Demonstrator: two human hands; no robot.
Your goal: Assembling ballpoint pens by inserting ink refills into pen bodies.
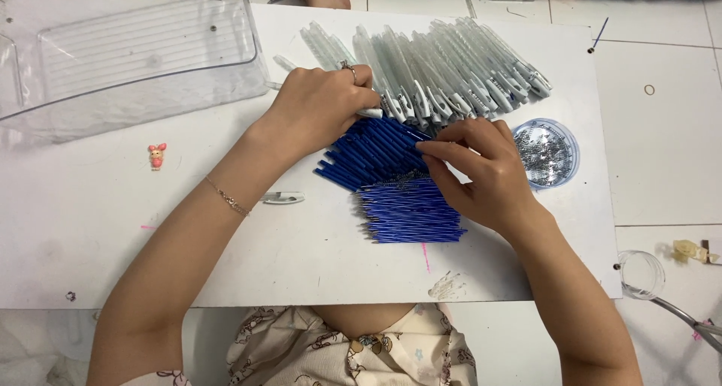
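My left hand (pixel 320 104) rests on the white board, fingers closed around a clear pen barrel at the edge of a fanned pile of clear pen barrels (pixel 444 66). My right hand (pixel 481 168) pinches a blue pen part at the top of a heap of blue pen parts (pixel 368 149). Below them lies a bundle of thin blue refills (pixel 410 217). A round clear lid holding small metal springs (pixel 547 151) sits just right of my right hand.
A clear plastic tray (pixel 135 48) stands at the top left of the white board (pixel 90 243). A small pink figurine (pixel 156 156) and a loose clear pen clip (pixel 282 198) lie on the board. A clear round lid (pixel 641 275) sits on the tiled floor at right.
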